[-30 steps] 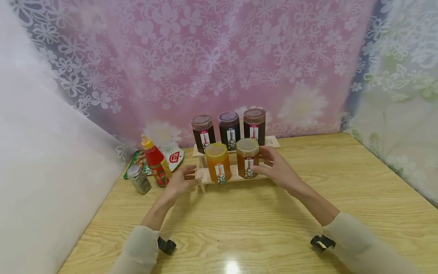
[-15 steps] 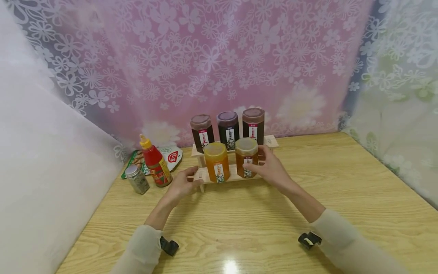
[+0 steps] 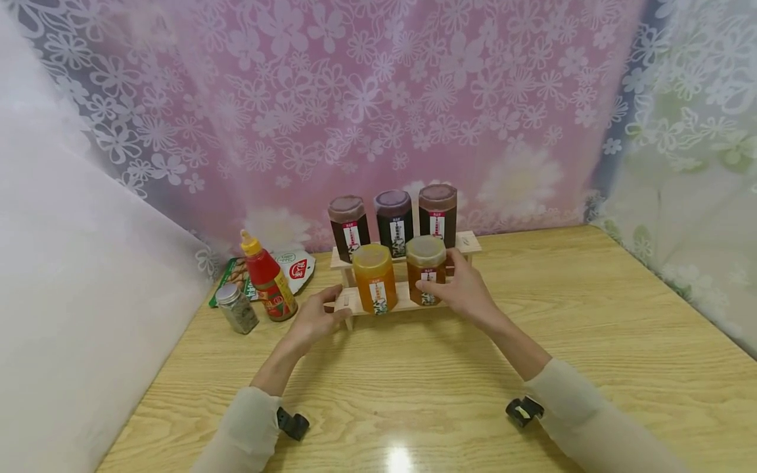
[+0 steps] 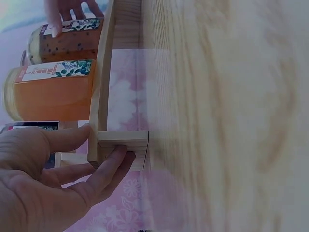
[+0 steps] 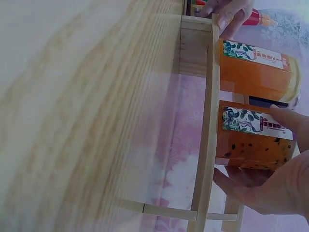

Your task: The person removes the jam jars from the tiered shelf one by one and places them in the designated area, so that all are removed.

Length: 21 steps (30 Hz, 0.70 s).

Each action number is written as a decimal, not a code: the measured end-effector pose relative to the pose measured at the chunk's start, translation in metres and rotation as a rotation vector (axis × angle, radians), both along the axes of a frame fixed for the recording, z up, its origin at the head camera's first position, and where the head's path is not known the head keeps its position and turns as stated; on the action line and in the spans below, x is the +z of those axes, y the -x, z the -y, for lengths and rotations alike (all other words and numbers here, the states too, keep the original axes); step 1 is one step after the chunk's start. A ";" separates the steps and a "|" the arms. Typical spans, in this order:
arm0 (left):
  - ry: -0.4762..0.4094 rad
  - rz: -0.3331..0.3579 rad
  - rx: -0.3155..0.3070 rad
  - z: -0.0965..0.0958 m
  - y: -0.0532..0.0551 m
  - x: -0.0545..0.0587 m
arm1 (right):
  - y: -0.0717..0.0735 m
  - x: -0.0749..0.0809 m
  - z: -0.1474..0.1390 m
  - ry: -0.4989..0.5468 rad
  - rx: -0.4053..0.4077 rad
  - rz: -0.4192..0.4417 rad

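A two-tier wooden rack [image 3: 405,297] stands against the curtain with jars on both steps. My left hand [image 3: 315,322] grips the left end of its lower step, thumb on the front edge, fingers at the end support [image 4: 123,140]. On that step sit a yellow-orange jar [image 3: 374,276] and, to its right, an amber jar [image 3: 421,268] with dark specks. My right hand [image 3: 473,299] holds the amber jar from the right, thumb on its label, fingers around the far side. Three dark jars [image 3: 347,226] line the upper step, partly hidden by the front ones.
Left of the rack, a red squeeze bottle [image 3: 269,279] with a yellow cap stands beside a small spice jar [image 3: 238,310]. Food packets [image 3: 298,268] lie behind them. A floral curtain [image 3: 378,118] backs the wooden table [image 3: 378,387].
My right hand has closed in on the amber jar, its thumb sliding left across the label. My left hand has come onto the rack's left end. The jars keep their places on the steps.
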<state>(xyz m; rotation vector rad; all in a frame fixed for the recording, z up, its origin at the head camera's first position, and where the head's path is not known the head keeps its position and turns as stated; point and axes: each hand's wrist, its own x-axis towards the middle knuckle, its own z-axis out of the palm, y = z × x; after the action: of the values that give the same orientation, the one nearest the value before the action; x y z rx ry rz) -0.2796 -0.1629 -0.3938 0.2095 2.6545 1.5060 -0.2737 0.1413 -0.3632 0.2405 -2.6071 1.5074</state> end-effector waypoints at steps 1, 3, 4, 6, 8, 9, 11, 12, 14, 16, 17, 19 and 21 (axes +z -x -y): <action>0.003 0.003 0.000 0.000 0.000 0.000 | 0.000 0.000 0.000 0.000 -0.002 0.001; 0.011 0.004 0.000 0.000 0.000 0.000 | 0.001 0.000 0.001 0.000 -0.004 -0.003; 0.012 0.007 0.002 0.000 0.000 0.000 | 0.002 0.000 0.001 0.000 -0.005 -0.008; 0.015 0.011 0.004 -0.001 0.000 0.000 | 0.003 -0.001 0.002 -0.005 -0.013 -0.018; 0.024 0.007 0.001 -0.001 0.000 0.001 | 0.003 -0.001 0.003 -0.016 -0.024 -0.026; 0.025 0.007 0.001 -0.001 0.000 0.001 | 0.004 -0.001 0.003 -0.019 -0.030 -0.027; 0.035 0.003 0.001 -0.002 0.000 0.001 | 0.003 -0.002 0.002 -0.025 -0.035 -0.028; 0.041 -0.001 -0.001 -0.003 0.000 0.001 | 0.003 -0.002 0.002 -0.028 -0.038 -0.029; 0.050 -0.006 -0.002 -0.003 0.000 0.001 | 0.002 -0.002 0.000 -0.032 -0.038 -0.035; 0.060 -0.011 0.000 -0.004 0.000 0.000 | 0.000 -0.001 -0.001 -0.034 -0.035 -0.042; 0.066 -0.015 -0.001 -0.003 0.000 0.000 | -0.001 0.000 -0.002 -0.038 -0.035 -0.045; 0.070 -0.017 0.000 -0.003 0.000 0.000 | -0.001 0.001 -0.003 -0.052 -0.033 -0.052; 0.072 -0.017 0.003 -0.002 0.000 0.000 | -0.003 0.002 -0.003 -0.066 -0.033 -0.054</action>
<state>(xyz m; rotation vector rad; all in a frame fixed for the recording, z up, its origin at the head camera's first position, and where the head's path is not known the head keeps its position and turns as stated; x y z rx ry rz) -0.2793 -0.1606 -0.3938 0.2139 2.7178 1.4125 -0.2712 0.1446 -0.3611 0.2396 -2.6084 1.3860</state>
